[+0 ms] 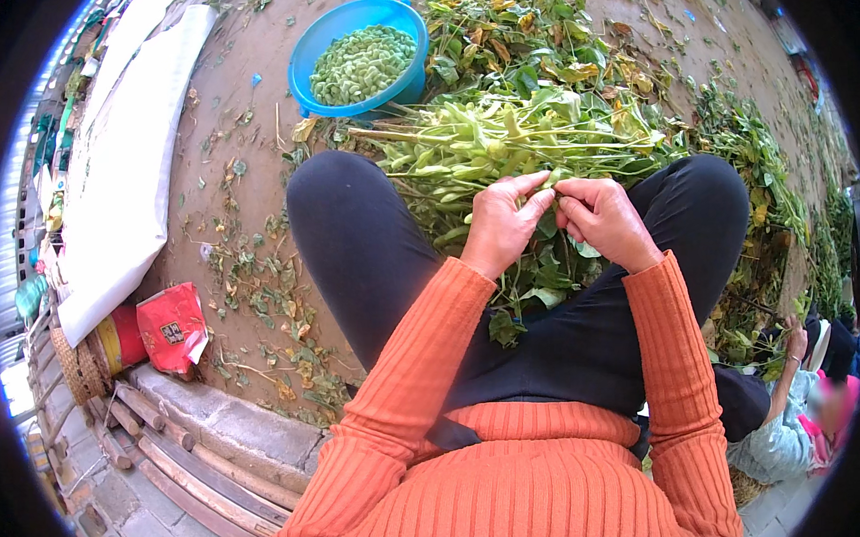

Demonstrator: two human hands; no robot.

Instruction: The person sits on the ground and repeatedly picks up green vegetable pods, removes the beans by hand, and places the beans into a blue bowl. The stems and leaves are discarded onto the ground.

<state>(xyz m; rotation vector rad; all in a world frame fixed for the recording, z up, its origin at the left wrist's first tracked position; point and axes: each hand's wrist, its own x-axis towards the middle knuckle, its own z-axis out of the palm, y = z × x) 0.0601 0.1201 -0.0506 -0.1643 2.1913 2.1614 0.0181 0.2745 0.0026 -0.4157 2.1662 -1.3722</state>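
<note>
Fingertips meet over a pile of picked bean plants. My left hand (501, 222) pinches a green soybean pod (555, 176) between thumb and fingers. My right hand (606, 218) has its thumb and index finger closed at the same pod; the exact grip point is small and partly hidden. Beneath and beyond both hands lie cut soybean stalks (482, 128) hung with green pods, between and in front of my bent knees. A blue plastic basin (299, 81) stands past my left knee, with many loose green pods (366, 65) heaped in it.
Leafy, partly yellowed plants (535, 23) spread beyond the stalks and down the right side. At left are a white sheet (134, 144), a red bag (173, 331) and wooden poles (203, 482) beside a stone curb (229, 417). Another person's hand (796, 341) holds plants at lower right.
</note>
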